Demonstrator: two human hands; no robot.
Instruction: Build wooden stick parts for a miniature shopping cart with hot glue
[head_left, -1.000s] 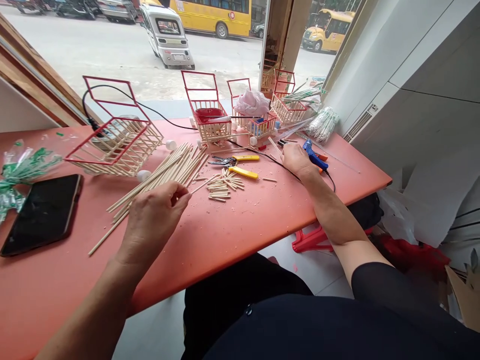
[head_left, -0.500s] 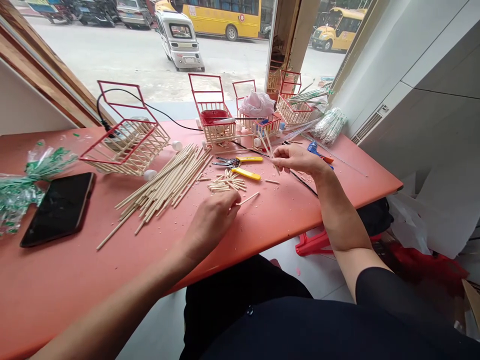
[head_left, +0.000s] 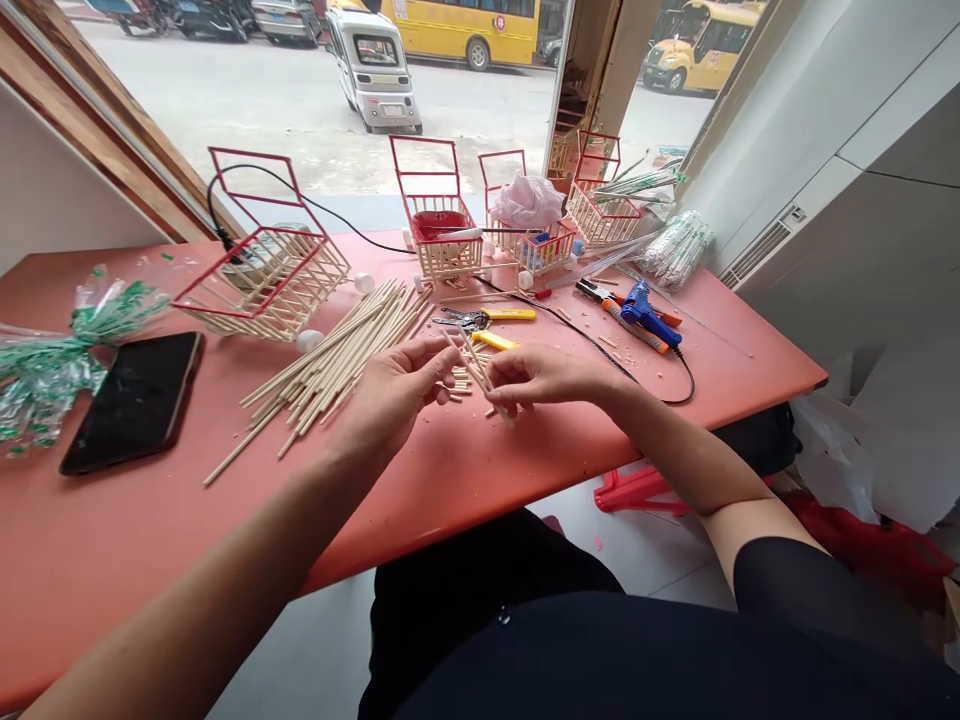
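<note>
Thin pale wooden sticks [head_left: 475, 362] are held slantwise between my two hands, above the table. My right hand [head_left: 544, 377] pinches them near their lower ends. The thumb and fingers of my left hand [head_left: 401, 390] close at their upper ends; how many sticks each hand has is hard to make out. Under and behind the hands lie short cut stick pieces [head_left: 461, 384], partly hidden. Beyond them are yellow-handled pliers [head_left: 506, 314], jaws pointing left. A loose pile of long wooden sticks [head_left: 352, 350] spreads to the left of my left hand.
Small stick-built carts with red rims stand along the back: one at left [head_left: 270, 270], one mid-table [head_left: 439, 230], others farther right. A blue glue gun [head_left: 649, 312] and orange-handled pliers [head_left: 630, 325] lie right, with a cord. A phone [head_left: 133, 402] and plastic wrappers [head_left: 112, 320] sit left.
My right hand has come down and left with its sticks, uncovering the glue gun. My left hand has risen slightly to meet it. The view has shifted a little.
</note>
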